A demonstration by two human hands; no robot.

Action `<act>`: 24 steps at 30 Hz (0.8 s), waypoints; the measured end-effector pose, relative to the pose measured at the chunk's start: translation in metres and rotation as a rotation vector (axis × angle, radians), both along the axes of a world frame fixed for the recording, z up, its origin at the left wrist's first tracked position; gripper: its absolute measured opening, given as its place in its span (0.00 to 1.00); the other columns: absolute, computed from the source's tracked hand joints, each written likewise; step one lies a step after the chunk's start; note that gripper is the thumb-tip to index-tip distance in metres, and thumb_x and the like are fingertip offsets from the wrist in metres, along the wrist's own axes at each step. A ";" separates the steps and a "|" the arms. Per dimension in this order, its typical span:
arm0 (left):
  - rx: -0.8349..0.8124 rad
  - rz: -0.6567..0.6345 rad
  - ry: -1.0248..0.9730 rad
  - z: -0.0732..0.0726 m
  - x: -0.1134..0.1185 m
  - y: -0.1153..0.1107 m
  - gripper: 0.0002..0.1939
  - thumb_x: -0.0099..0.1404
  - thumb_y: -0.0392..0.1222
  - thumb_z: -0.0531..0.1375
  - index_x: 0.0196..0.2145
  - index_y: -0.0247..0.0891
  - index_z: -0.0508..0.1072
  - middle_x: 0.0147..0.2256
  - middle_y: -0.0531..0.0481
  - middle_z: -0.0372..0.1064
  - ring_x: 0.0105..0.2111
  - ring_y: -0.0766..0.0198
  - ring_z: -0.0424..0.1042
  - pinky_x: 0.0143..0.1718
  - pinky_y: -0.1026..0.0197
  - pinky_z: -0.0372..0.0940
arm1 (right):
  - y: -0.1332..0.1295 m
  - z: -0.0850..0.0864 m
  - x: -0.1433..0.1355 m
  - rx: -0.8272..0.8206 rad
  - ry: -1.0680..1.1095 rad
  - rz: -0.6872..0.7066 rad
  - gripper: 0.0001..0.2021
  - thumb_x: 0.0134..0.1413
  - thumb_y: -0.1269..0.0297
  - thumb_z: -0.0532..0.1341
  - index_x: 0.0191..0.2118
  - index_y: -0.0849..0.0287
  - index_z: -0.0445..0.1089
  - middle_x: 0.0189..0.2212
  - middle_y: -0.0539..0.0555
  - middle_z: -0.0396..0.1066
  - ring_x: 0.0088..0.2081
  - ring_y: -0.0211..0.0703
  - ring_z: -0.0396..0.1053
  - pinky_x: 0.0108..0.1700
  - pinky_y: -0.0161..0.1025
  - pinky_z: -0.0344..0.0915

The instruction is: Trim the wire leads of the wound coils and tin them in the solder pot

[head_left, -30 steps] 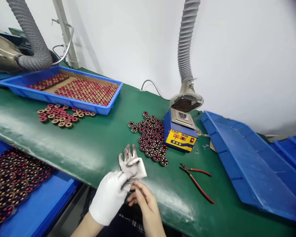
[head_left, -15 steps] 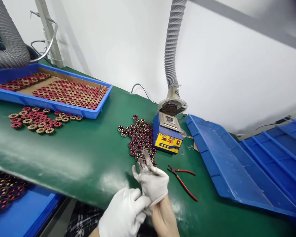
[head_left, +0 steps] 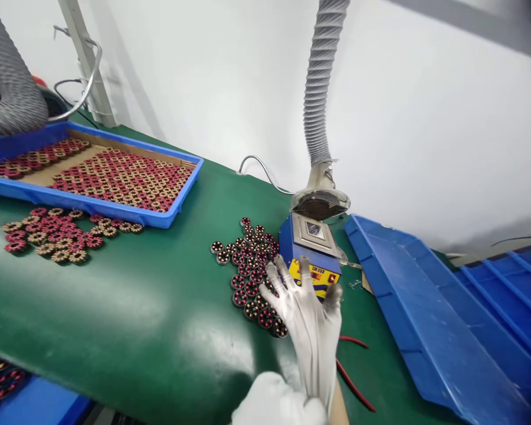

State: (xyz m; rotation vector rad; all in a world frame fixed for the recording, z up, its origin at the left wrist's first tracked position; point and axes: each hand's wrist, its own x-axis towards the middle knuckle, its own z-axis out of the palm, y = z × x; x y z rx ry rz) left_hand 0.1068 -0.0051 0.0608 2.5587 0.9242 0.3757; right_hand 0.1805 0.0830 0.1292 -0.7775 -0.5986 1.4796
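Note:
My right hand (head_left: pixel 312 327), in a white glove with grey-stained fingertips, is held palm up with its fingers spread and nothing in it. Below it, at the bottom edge, my gloved left hand (head_left: pixel 277 404) is closed on the cuff of the right glove. Beyond the right fingertips stands a blue and yellow heating unit (head_left: pixel 310 254) with a lit red display. Small round coils (head_left: pixel 251 288) with red and tan windings lie in a group left of the unit. Red-handled pliers (head_left: pixel 356 386) lie partly hidden behind my right hand.
A blue tray (head_left: pixel 159 219) of coils stands at the left, with more loose coils (head_left: pixel 62 236) before it. A ducted hood (head_left: pixel 321 198) hangs over the unit. Blue bins (head_left: pixel 407 307) stand at the right. Another blue container (head_left: pixel 44 401) shows at lower left.
My right hand has moved right and its fingers have spread wider. My left hand has moved right and down, staying at the glove's cuff. The view has shifted slightly.

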 end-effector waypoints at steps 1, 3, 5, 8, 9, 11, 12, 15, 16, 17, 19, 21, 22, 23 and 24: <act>0.005 0.014 -0.047 0.007 -0.004 0.008 0.09 0.53 0.45 0.62 0.25 0.40 0.65 0.21 0.53 0.69 0.19 0.61 0.67 0.18 0.60 0.52 | 0.005 0.001 0.007 -0.015 0.069 0.045 0.19 0.55 0.45 0.48 0.41 0.48 0.68 0.33 0.49 0.72 0.33 0.36 0.69 0.33 0.36 0.64; -0.038 0.089 -0.197 0.021 -0.021 0.026 0.10 0.55 0.48 0.60 0.34 0.43 0.66 0.25 0.55 0.70 0.24 0.61 0.68 0.23 0.60 0.57 | 0.013 0.007 0.020 -0.021 0.172 0.105 0.12 0.58 0.57 0.52 0.31 0.54 0.68 0.18 0.44 0.64 0.17 0.28 0.59 0.20 0.27 0.56; -0.031 0.261 -0.225 0.028 -0.044 0.042 0.17 0.56 0.45 0.59 0.44 0.45 0.64 0.32 0.54 0.70 0.31 0.60 0.68 0.31 0.59 0.60 | 0.017 0.018 0.032 0.014 0.194 0.136 0.11 0.57 0.65 0.54 0.25 0.57 0.65 0.11 0.39 0.51 0.10 0.26 0.44 0.14 0.26 0.46; 0.104 0.538 -0.014 0.018 -0.073 0.060 0.22 0.60 0.40 0.56 0.52 0.42 0.59 0.48 0.44 0.63 0.46 0.53 0.62 0.43 0.52 0.58 | 0.016 0.040 0.044 0.089 0.118 0.154 0.11 0.56 0.63 0.55 0.24 0.57 0.63 0.09 0.38 0.43 0.10 0.27 0.35 0.12 0.27 0.43; 0.121 0.568 0.087 0.011 -0.079 0.065 0.21 0.61 0.39 0.54 0.52 0.42 0.59 0.50 0.43 0.61 0.47 0.51 0.61 0.43 0.51 0.59 | 0.014 0.048 0.047 0.109 0.105 0.151 0.10 0.56 0.62 0.56 0.24 0.57 0.64 0.09 0.38 0.44 0.10 0.27 0.35 0.12 0.27 0.43; 0.129 0.568 0.244 -0.001 -0.084 0.073 0.19 0.62 0.36 0.51 0.51 0.41 0.60 0.48 0.42 0.63 0.45 0.51 0.63 0.39 0.51 0.60 | 0.010 0.060 0.051 0.141 0.119 0.133 0.09 0.54 0.59 0.57 0.26 0.57 0.67 0.09 0.39 0.48 0.10 0.27 0.40 0.13 0.27 0.46; 0.134 0.555 0.286 -0.004 -0.084 0.077 0.17 0.62 0.34 0.50 0.49 0.41 0.63 0.46 0.42 0.64 0.43 0.51 0.64 0.38 0.51 0.61 | 0.009 0.064 0.052 0.154 0.132 0.108 0.09 0.52 0.58 0.59 0.27 0.56 0.68 0.10 0.40 0.53 0.10 0.27 0.44 0.14 0.27 0.48; 0.159 0.530 0.335 0.004 -0.083 0.085 0.10 0.60 0.33 0.52 0.38 0.37 0.69 0.41 0.41 0.68 0.38 0.51 0.67 0.34 0.52 0.62 | 0.008 0.068 0.056 0.188 0.076 0.037 0.08 0.44 0.56 0.64 0.26 0.54 0.70 0.18 0.45 0.66 0.16 0.31 0.58 0.19 0.31 0.58; 0.168 0.521 0.338 0.013 -0.082 0.087 0.08 0.59 0.32 0.53 0.35 0.37 0.70 0.41 0.41 0.68 0.38 0.51 0.67 0.34 0.52 0.62 | 0.010 0.066 0.056 0.202 0.013 0.024 0.09 0.43 0.56 0.65 0.26 0.55 0.70 0.20 0.47 0.69 0.18 0.33 0.61 0.21 0.33 0.61; 0.187 0.509 0.313 0.025 -0.080 0.088 0.07 0.58 0.32 0.54 0.34 0.37 0.69 0.41 0.42 0.68 0.39 0.52 0.67 0.35 0.52 0.63 | 0.011 0.062 0.056 0.216 -0.060 0.008 0.09 0.42 0.56 0.65 0.27 0.56 0.71 0.23 0.49 0.71 0.21 0.36 0.65 0.24 0.36 0.64; 0.300 0.501 0.152 0.056 -0.072 0.090 0.08 0.58 0.31 0.55 0.36 0.39 0.68 0.45 0.44 0.66 0.45 0.52 0.64 0.40 0.51 0.62 | 0.016 0.055 0.054 0.243 -0.195 -0.038 0.11 0.44 0.56 0.64 0.32 0.57 0.72 0.30 0.52 0.73 0.31 0.41 0.69 0.34 0.39 0.67; 0.505 0.501 -0.126 0.089 -0.057 0.092 0.10 0.59 0.32 0.55 0.39 0.40 0.65 0.49 0.45 0.63 0.50 0.53 0.59 0.45 0.50 0.59 | 0.018 0.048 0.052 0.251 -0.247 -0.058 0.14 0.48 0.56 0.62 0.41 0.55 0.69 0.41 0.53 0.72 0.42 0.43 0.68 0.43 0.42 0.66; 0.608 0.492 -0.254 0.104 -0.047 0.093 0.10 0.59 0.33 0.55 0.39 0.40 0.64 0.49 0.45 0.62 0.51 0.52 0.57 0.46 0.49 0.58 | 0.017 0.045 0.050 0.256 -0.248 -0.050 0.16 0.49 0.56 0.60 0.44 0.52 0.67 0.46 0.53 0.69 0.46 0.44 0.67 0.45 0.43 0.65; 0.690 0.477 -0.347 0.116 -0.036 0.094 0.10 0.59 0.33 0.55 0.40 0.41 0.63 0.49 0.45 0.61 0.52 0.52 0.56 0.47 0.48 0.58 | 0.016 0.044 0.049 0.268 -0.248 -0.026 0.17 0.51 0.54 0.59 0.46 0.51 0.66 0.48 0.53 0.68 0.47 0.46 0.66 0.46 0.45 0.65; 0.751 0.460 -0.409 0.124 -0.025 0.096 0.11 0.59 0.33 0.55 0.40 0.42 0.63 0.50 0.45 0.60 0.53 0.51 0.55 0.47 0.47 0.58 | 0.015 0.043 0.049 0.285 -0.249 -0.002 0.17 0.51 0.53 0.58 0.47 0.50 0.66 0.49 0.54 0.67 0.47 0.47 0.67 0.46 0.46 0.65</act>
